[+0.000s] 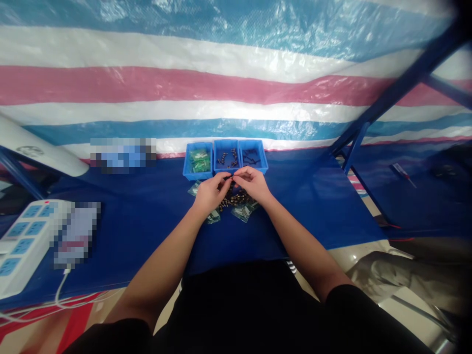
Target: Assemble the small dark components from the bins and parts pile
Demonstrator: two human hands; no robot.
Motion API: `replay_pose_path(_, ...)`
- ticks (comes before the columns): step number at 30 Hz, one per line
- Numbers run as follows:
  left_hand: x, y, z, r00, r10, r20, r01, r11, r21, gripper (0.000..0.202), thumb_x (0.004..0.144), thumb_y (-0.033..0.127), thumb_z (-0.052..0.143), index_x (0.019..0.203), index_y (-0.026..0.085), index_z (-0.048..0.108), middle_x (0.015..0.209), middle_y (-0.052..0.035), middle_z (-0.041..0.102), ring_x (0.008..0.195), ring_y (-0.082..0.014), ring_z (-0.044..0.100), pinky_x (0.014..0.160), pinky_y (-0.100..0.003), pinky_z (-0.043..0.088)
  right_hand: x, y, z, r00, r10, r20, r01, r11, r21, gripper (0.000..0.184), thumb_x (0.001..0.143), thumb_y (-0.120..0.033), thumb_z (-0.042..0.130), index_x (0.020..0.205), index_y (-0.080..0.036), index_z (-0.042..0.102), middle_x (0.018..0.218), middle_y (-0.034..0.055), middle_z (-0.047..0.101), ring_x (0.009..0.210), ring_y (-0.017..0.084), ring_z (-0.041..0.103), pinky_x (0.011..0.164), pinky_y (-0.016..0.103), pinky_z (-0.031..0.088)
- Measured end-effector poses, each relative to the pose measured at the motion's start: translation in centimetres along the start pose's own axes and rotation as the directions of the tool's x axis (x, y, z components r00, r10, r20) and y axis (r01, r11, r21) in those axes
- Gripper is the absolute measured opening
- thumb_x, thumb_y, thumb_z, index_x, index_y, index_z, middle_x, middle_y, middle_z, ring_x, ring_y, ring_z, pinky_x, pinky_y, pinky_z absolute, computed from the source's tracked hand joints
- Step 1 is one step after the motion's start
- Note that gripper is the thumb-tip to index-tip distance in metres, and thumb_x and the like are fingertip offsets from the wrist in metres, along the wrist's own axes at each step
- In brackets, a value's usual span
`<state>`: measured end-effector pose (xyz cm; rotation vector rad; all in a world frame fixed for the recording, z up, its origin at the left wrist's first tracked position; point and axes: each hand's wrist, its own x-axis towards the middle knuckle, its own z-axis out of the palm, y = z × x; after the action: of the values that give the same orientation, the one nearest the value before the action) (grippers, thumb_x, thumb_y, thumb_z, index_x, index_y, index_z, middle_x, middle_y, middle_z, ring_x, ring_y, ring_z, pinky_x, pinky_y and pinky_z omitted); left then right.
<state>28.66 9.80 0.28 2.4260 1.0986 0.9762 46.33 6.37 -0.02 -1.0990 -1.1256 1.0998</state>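
Observation:
My left hand (pixel 211 192) and my right hand (pixel 254 184) meet at the fingertips, just in front of three blue bins. Both are closed in a pinch around something small and dark, too small to name. Under them lies a pile of small brass-and-black metal parts (pixel 236 199). Clear plastic packets with pale contents lie around the pile, one packet (pixel 243 212) at its right front. The left bin (pixel 198 175) contains green-and-white packets. In the middle bin (pixel 226 142) are several small metal parts, and the right bin (pixel 251 143) has thin dark pieces.
A white power strip (pixel 27 246) sits at the left, beside a blurred-out device (pixel 75 236) with a white cable (pixel 61 285). Another blurred object (pixel 123 156) is at the back left. A blue metal frame (pixel 376 105) rises at right; a screwdriver (pixel 403 173) lies beyond it.

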Motion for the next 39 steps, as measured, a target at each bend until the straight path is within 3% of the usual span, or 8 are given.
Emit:
replay_pose_path(20,0.06,0.43,-0.48,0.998,-0.039,0.047,0.041,0.998,-0.041,0.026,0.098,0.038,0.045,0.107,0.022,0.064,0.088,-0.0007,0.071,0.071,-0.0128,0.064,0.066,-0.021,0.044,0.01,0.76,0.06,0.999,-0.017,0.043,0.019,0.998,-0.065,0.032,0.074,-0.042,0.074,0.096,-0.021,0.066,0.082,0.0023,0.071,0.069,0.015,0.066,0.069,0.031,0.056)
replay_pose_path(30,0.06,0.49,-0.51,0.996,-0.067,0.065,0.071,0.995,-0.068,0.027,0.098,0.039,0.045,0.104,0.021,0.064,0.080,-0.0007,0.069,0.066,-0.0130,0.063,0.063,-0.021,0.044,0.01,0.98,0.02,0.999,-0.034,0.041,0.038,0.994,-0.107,0.029,0.076,-0.040,0.073,0.098,-0.021,0.068,0.084,0.0032,0.073,0.071,0.015,0.067,0.070,0.032,0.057)
replay_pose_path(36,-0.13,0.13,-0.17,0.998,-0.065,0.009,0.065,0.992,-0.112,0.032,0.096,0.040,0.050,0.119,0.021,0.061,0.079,-0.0001,0.069,0.063,-0.0116,0.062,0.061,-0.021,0.045,0.03,0.79,0.08,0.999,-0.028,0.020,0.029,0.998,-0.062,0.030,0.076,-0.040,0.074,0.098,-0.020,0.070,0.087,0.0044,0.074,0.076,0.017,0.069,0.077,0.035,0.059)
replay_pose_path(39,-0.15,-0.03,-0.02,0.999,-0.050,-0.004,0.050,0.993,-0.106,0.030,0.095,0.039,0.053,0.117,0.021,0.062,0.077,0.0008,0.068,0.062,-0.0110,0.061,0.060,-0.020,0.045,0.06,0.79,0.03,0.999,-0.034,0.015,0.034,0.998,-0.048,0.029,0.076,-0.038,0.074,0.098,-0.020,0.070,0.087,0.0043,0.074,0.077,0.017,0.070,0.078,0.035,0.060)
